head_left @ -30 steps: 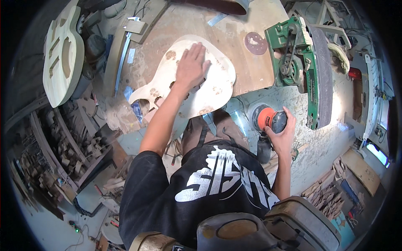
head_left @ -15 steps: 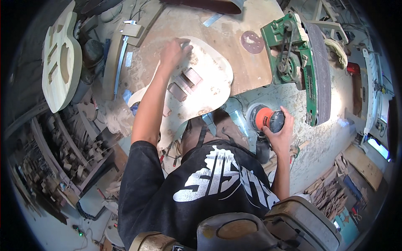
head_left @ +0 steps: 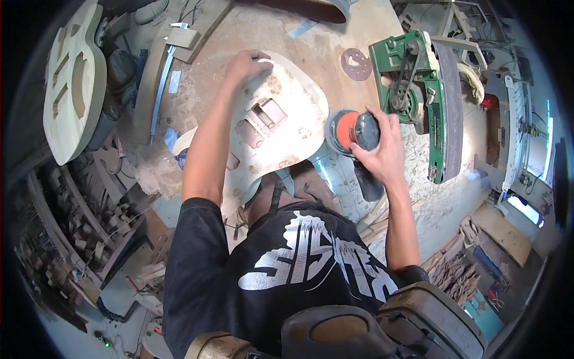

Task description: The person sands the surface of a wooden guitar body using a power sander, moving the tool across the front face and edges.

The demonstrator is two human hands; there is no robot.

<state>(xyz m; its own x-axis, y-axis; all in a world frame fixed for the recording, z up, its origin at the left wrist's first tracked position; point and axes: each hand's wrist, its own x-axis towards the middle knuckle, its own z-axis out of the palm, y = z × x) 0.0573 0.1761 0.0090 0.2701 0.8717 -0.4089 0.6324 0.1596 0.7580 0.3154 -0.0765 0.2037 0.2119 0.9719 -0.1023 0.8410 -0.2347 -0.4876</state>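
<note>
A pale wooden guitar body with rectangular pickup cavities and brown patches lies on the workbench, its near part overhanging the bench edge. My left hand grips its far left edge, fingers bent over the wood. On the right, my right hand is closed around the black top of an orange and black orbital sander. The sander is tilted, its round pad facing the body's right edge. A small gap seems to separate pad and wood. From the sander hangs a dark dust canister.
A green belt sander stands right of the workbench. A perforated sanding disc and a caliper lie on the bench. Another guitar body stands at far left. Wood offcuts are stacked at lower right.
My right hand has brought the orbital sander left and upward, closer to the guitar body. My left hand stays on the body's far edge. The whole view has shifted slightly.
</note>
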